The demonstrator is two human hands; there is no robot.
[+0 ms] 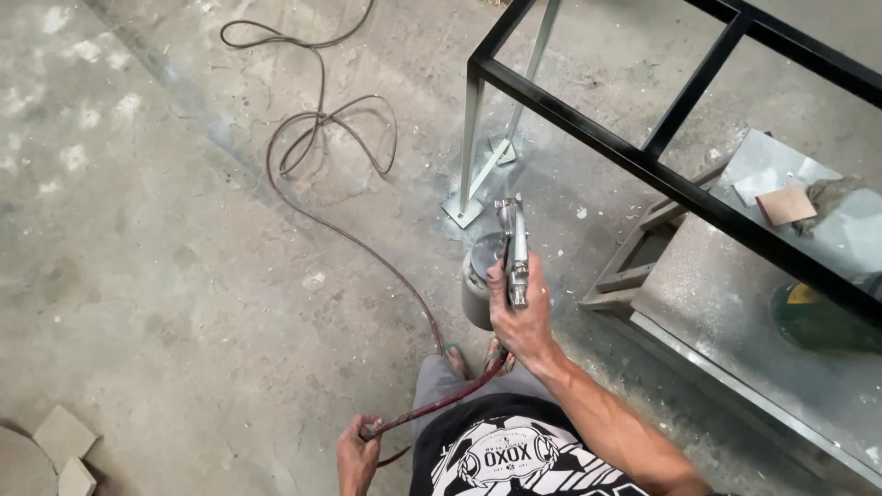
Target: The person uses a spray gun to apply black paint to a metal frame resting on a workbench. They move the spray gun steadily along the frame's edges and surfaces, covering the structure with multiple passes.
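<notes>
My right hand (522, 317) grips a metal spray gun (512, 246) with a grey cup (478, 287) hanging under it, its nozzle pointing toward the black-painted steel frame (588, 119). One leg of that frame (470, 147) is still bare grey metal and ends in a base plate on the floor. A dark red air hose (317, 197) runs from the gun, loops across the concrete floor, and passes through my left hand (356, 452), which is closed around it low in the view by my hip.
A low metal bench (735, 303) stands under the frame at right, carrying a brown sanding block (785, 205), a rag (831, 195) and a green can (813, 317). Cardboard scraps (62, 445) lie at bottom left. My sandalled foot (457, 354) stands beside the hose.
</notes>
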